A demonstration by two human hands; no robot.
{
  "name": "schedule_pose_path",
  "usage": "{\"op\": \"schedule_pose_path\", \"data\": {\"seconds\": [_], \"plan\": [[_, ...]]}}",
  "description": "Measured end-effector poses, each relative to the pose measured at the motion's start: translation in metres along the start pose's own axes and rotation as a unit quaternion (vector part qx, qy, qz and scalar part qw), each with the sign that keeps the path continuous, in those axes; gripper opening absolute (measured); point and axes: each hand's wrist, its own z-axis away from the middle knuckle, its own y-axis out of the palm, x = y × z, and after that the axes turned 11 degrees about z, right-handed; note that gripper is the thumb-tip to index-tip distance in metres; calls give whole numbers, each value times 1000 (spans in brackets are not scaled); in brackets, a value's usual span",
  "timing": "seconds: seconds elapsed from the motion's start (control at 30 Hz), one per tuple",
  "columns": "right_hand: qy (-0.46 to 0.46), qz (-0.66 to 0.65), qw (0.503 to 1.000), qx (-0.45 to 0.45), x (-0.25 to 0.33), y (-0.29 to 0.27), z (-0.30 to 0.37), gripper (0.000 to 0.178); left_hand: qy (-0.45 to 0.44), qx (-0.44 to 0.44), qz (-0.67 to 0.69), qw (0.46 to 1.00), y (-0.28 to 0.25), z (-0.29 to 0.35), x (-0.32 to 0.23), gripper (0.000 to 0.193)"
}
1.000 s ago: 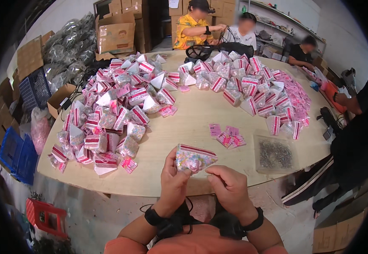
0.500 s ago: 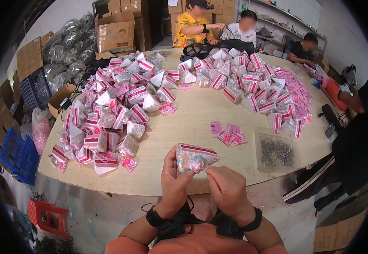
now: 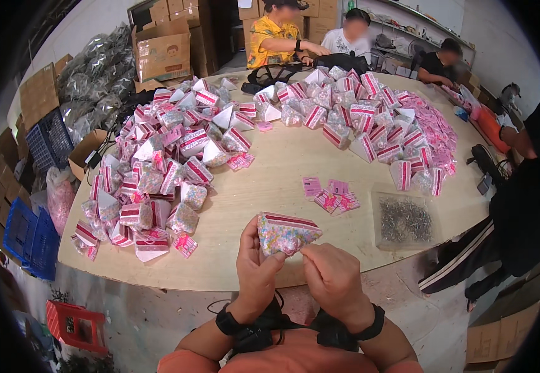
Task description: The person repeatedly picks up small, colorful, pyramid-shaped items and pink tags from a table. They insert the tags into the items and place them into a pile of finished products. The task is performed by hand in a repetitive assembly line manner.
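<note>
My left hand is closed round a toy cake slice just above the table's near edge. The slice is a wedge with a white and dark-red striped side, pastel speckles and a pink swirl by my thumb. At its pointed right end my right hand is closed with the fingertips pinched. Whatever is between those fingertips is too small or hidden to make out. Beyond my hands lie several pink cards. To their right sits a clear plastic box holding many small metal pieces.
Heaps of wrapped cake slices cover the table's left and far right. Pink cards are piled beside the right heap. People sit across the far edge; another person stands at the right. A red stool stands on the floor at left.
The view has shifted slightly, moving the table and heaps a little in the picture. My hands keep nearly the same hold on the cake slice.
</note>
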Motion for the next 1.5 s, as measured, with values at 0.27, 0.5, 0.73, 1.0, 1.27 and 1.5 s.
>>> {"op": "schedule_pose_path", "data": {"seconds": [0.27,0.5,0.73,1.0,1.27,1.5], "plan": [[31,8,999,34,0,-3,1,14,22,15,-36,999,-5,0,6,69],[34,21,999,27,-2,0,2,14,52,23,-93,994,-3,-1,7,72],[41,48,998,33,-3,1,4,12,78,20,-155,985,2,0,7,71],[47,47,998,19,-6,4,5,11,96,32,-202,974,-1,0,11,70],[211,-95,972,47,-9,3,6,17,70,41,-254,964,-9,-3,18,70],[366,-404,828,133,-20,-1,-1,11,46,44,-207,976,-9,-7,18,68]]}}
